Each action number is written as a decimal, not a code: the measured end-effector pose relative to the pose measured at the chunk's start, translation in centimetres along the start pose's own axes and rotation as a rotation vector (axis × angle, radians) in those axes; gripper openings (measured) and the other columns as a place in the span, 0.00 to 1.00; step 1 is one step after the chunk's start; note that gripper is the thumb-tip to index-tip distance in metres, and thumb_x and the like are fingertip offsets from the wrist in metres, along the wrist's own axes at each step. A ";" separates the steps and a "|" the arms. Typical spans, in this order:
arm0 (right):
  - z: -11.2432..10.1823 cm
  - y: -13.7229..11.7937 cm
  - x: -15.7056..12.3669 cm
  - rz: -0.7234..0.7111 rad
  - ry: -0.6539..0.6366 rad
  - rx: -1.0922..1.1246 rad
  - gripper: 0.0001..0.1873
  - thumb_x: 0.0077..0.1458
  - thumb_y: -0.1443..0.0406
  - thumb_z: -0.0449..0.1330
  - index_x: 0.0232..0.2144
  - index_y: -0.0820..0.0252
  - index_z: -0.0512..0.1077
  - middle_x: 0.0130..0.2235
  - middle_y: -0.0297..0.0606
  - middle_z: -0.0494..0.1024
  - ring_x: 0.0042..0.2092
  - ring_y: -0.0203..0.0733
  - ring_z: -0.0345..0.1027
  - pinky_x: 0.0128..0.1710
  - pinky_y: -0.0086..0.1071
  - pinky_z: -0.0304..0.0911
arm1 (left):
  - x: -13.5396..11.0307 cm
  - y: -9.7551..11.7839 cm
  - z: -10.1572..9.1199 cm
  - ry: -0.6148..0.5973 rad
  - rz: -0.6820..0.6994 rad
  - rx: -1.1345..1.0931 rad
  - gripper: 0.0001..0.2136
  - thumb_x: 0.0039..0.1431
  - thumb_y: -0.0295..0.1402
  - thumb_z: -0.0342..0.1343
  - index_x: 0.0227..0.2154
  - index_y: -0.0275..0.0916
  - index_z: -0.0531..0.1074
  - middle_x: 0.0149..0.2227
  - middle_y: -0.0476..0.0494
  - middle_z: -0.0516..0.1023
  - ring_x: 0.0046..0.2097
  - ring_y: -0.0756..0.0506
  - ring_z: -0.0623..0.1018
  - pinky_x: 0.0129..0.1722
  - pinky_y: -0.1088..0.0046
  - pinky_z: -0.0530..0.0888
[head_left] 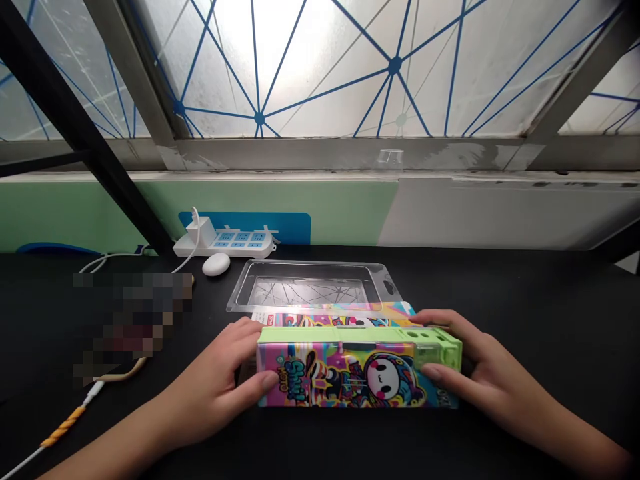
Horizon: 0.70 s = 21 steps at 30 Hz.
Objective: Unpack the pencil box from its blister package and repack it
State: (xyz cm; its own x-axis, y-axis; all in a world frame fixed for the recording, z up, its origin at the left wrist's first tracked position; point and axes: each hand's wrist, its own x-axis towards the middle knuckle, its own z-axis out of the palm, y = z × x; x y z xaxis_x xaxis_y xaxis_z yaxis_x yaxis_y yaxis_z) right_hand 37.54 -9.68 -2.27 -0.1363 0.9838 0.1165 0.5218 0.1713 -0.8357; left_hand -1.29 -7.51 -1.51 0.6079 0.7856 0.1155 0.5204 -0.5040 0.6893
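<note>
The left hand and right hand are clamping both ends of a green-topped pencil case, its label perhaps reading "Shuu!", sitting on the black bench before a clear plastic blister tray.

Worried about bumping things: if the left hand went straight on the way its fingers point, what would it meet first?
The printed pencil box with the green top: the left hand is already against its end, so nothing looks to come sooner.
</note>
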 end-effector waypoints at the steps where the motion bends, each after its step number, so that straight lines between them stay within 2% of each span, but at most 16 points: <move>1: 0.1 -0.1 0.0 0.021 -0.014 0.025 0.25 0.57 0.47 0.65 0.52 0.51 0.71 0.44 0.42 0.84 0.40 0.52 0.81 0.36 0.39 0.78 | 0.0 0.0 0.1 -0.001 -0.011 0.005 0.20 0.73 0.49 0.47 0.51 0.44 0.77 0.54 0.39 0.76 0.54 0.39 0.74 0.56 0.62 0.73; 5: 0.4 -0.5 0.3 0.066 -0.074 0.073 0.25 0.58 0.45 0.63 0.51 0.51 0.72 0.42 0.40 0.84 0.38 0.51 0.81 0.35 0.39 0.77 | -0.3 -0.1 0.4 0.074 -0.110 -0.001 0.19 0.70 0.48 0.52 0.55 0.45 0.72 0.57 0.40 0.76 0.55 0.38 0.75 0.57 0.62 0.73; 10: 0.5 -1.3 0.4 0.131 -0.090 0.116 0.28 0.58 0.43 0.63 0.52 0.52 0.72 0.45 0.40 0.85 0.39 0.52 0.81 0.36 0.39 0.77 | -0.8 -0.3 0.8 0.133 -0.194 -0.033 0.25 0.68 0.48 0.56 0.64 0.48 0.62 0.63 0.40 0.73 0.58 0.37 0.76 0.59 0.60 0.74; 14: 0.5 -1.6 0.5 0.176 -0.097 0.102 0.29 0.57 0.42 0.62 0.52 0.51 0.72 0.44 0.40 0.85 0.39 0.52 0.81 0.36 0.40 0.76 | -1.0 -0.7 0.9 0.121 -0.162 -0.003 0.36 0.59 0.50 0.65 0.67 0.50 0.58 0.66 0.39 0.69 0.63 0.34 0.73 0.63 0.55 0.71; 18: 0.1 -1.2 0.8 0.130 -0.082 -0.058 0.27 0.59 0.41 0.60 0.49 0.51 0.75 0.44 0.41 0.84 0.42 0.53 0.79 0.36 0.39 0.75 | -1.1 -1.2 1.1 0.103 -0.126 0.030 0.49 0.43 0.53 0.75 0.67 0.51 0.59 0.67 0.38 0.67 0.66 0.30 0.69 0.66 0.51 0.67; 21: -0.4 -0.7 1.2 0.053 -0.099 -0.182 0.24 0.61 0.43 0.58 0.48 0.51 0.76 0.45 0.40 0.83 0.44 0.53 0.78 0.38 0.39 0.74 | -1.1 -1.3 1.3 0.108 -0.105 0.066 0.50 0.44 0.48 0.76 0.68 0.52 0.57 0.68 0.37 0.65 0.66 0.30 0.68 0.66 0.49 0.67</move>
State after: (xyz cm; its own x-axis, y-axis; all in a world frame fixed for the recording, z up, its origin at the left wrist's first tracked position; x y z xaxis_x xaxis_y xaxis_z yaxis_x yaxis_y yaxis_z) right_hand 37.35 -8.58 -1.35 -0.1817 0.9832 0.0147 0.6728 0.1352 -0.7274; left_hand -1.87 -8.13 -3.46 0.4819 0.8673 0.1246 0.6178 -0.4372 0.6536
